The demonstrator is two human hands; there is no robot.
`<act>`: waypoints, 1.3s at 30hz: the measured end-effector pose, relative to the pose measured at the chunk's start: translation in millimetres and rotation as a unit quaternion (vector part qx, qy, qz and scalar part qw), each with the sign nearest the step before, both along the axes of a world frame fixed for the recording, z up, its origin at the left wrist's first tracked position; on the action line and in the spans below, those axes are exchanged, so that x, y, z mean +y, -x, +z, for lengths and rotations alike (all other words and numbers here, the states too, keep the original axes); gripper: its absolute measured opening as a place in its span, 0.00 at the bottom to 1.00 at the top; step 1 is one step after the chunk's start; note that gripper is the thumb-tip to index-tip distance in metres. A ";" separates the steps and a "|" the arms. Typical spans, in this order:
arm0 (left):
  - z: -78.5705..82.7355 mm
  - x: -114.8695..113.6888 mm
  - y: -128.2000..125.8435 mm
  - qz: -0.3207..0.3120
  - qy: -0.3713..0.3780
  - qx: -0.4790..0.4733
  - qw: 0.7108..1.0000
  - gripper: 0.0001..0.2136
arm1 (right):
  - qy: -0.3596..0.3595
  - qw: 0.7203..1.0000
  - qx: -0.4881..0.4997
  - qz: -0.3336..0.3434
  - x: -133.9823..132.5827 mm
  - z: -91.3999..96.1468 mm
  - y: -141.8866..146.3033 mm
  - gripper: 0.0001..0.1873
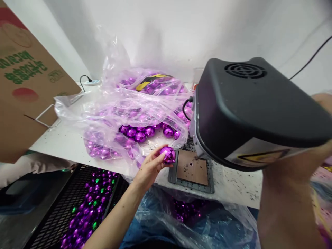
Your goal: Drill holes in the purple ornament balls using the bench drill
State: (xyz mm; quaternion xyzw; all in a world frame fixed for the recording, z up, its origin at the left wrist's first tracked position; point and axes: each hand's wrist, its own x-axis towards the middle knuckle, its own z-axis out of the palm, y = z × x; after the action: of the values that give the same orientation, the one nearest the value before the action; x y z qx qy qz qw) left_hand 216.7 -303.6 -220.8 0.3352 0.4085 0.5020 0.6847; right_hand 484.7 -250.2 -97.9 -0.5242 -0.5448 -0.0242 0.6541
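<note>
Head view: my left hand has a shiny, faceted purple ball pinched between thumb and fingers, to the left of the black machine and a little apart from its housing. It is my left hand that is nearer to the ball, being wrapped about it; its bare faceted side turns toward the machine. The ball looks close to round, so I can make out no long axis. Between my grip and the machine's lower left edge lies a brown board with a small hole, on a dark base; the ball sits just beside the board's left edge.

My left forearm slants up and rightward toward the machine, with the thumb on the near side and the fingers curled behind and below the ball. My right hand is at the machine's right end, wrist raised, mostly hidden by the housing, so I cannot tell whether it grasps anything. Left of the machine and farther back, clear plastic covers more purple balls.
</note>
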 end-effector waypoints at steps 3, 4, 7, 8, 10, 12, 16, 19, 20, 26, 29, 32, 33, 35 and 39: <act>-16.1 -3.8 -24.4 -0.028 0.027 0.006 0.999 0.25 | -0.016 1.000 0.001 0.017 1.1 0.8 -0.2 0.17; -21.5 -3.1 -31.2 -0.027 0.013 0.032 0.999 0.24 | -0.019 1.000 0.002 0.023 0.9 1.5 -0.3 0.17; -36.1 0.2 -47.1 -0.007 -0.070 0.135 0.988 0.23 | -0.014 0.999 0.002 0.030 -0.5 3.4 -0.5 0.18; -40.4 0.8 -51.0 -0.002 -0.098 0.170 0.981 0.22 | -0.014 0.999 0.001 0.032 -0.9 3.6 -0.6 0.19; -47.5 0.7 -56.9 -0.004 -0.143 0.238 0.961 0.21 | -0.014 0.999 -0.002 0.033 -1.3 3.4 -0.6 0.20; -52.2 -0.4 -61.2 -0.011 -0.180 0.299 0.937 0.20 | -0.017 0.999 -0.008 0.034 -1.6 2.7 -0.4 0.22; -53.0 -1.6 -68.1 -0.014 -0.254 0.381 0.889 0.18 | -0.019 0.999 -0.012 0.033 -2.8 2.3 0.7 0.24; -50.5 -1.2 -74.1 -0.006 -0.288 0.426 0.857 0.22 | -0.011 1.000 -0.015 0.024 -4.1 3.4 1.5 0.23; -50.2 -1.2 -76.2 -0.005 -0.298 0.440 0.847 0.23 | -0.009 1.000 -0.015 0.021 -4.3 3.7 1.6 0.22; -57.0 -1.7 -83.1 -0.025 -0.330 0.470 0.818 0.21 | -0.005 0.999 0.001 0.034 -4.9 4.0 0.6 0.21; -61.4 -1.3 -82.8 -0.034 -0.344 0.469 0.813 0.21 | 0.002 0.999 0.009 0.042 -5.8 4.0 0.5 0.22; -62.2 -0.5 -82.9 -0.050 -0.345 0.469 0.811 0.21 | 0.009 0.999 0.012 0.036 -6.6 3.9 0.7 0.23; -61.7 -0.2 -83.2 -0.056 -0.341 0.469 0.813 0.20 | 0.010 0.999 0.013 0.033 -6.6 3.9 0.8 0.22; -60.1 0.4 -83.8 -0.069 -0.329 0.467 0.817 0.18 | 0.011 1.000 0.016 0.024 -6.4 3.8 0.9 0.22; -57.0 1.1 -83.6 -0.093 -0.308 0.464 0.826 0.16 | 0.006 1.000 0.008 0.003 -8.1 3.0 2.4 0.22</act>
State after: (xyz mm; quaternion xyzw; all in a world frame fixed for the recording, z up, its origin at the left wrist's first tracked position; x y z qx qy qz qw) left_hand 300.3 -302.4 -277.8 0.7584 0.4690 0.3207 0.3195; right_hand 482.3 -258.4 -94.8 -0.5266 -0.5408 -0.0148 0.6558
